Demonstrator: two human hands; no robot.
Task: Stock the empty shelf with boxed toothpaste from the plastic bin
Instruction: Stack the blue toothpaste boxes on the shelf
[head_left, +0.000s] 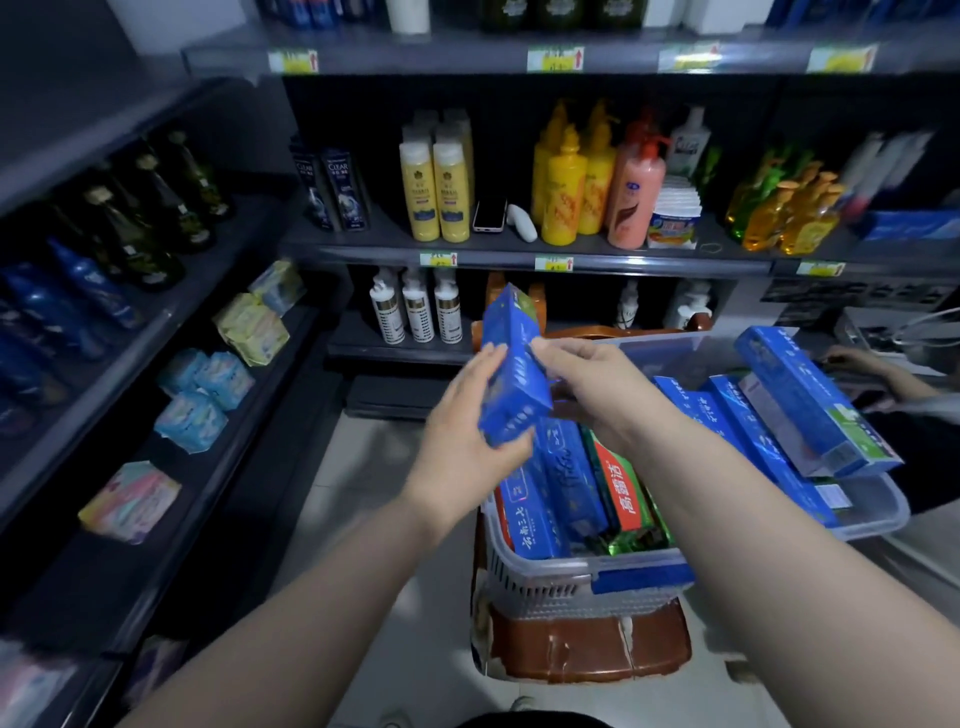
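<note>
A blue toothpaste box (511, 364) is held upright above the clear plastic bin (582, 571). My left hand (467, 431) grips its lower end from the left. My right hand (587, 384) pinches its right edge with thumb and fingers. The bin sits on a brown stool (587, 649) and holds several more boxes, mostly blue (566, 473), one red and green (623, 488). A second clear bin (878, 514) behind it to the right carries more blue boxes (810, 400). A dark bare stretch of shelf (171, 519) lies at the lower left.
Shelves ahead hold shampoo and lotion bottles (441, 192), a phone (489, 214) and yellow pump bottles (563, 187). The left rack carries dark bottles (156, 208) and soft packets (202, 395). Another person's hand (857, 361) shows at the right edge. Pale floor lies below.
</note>
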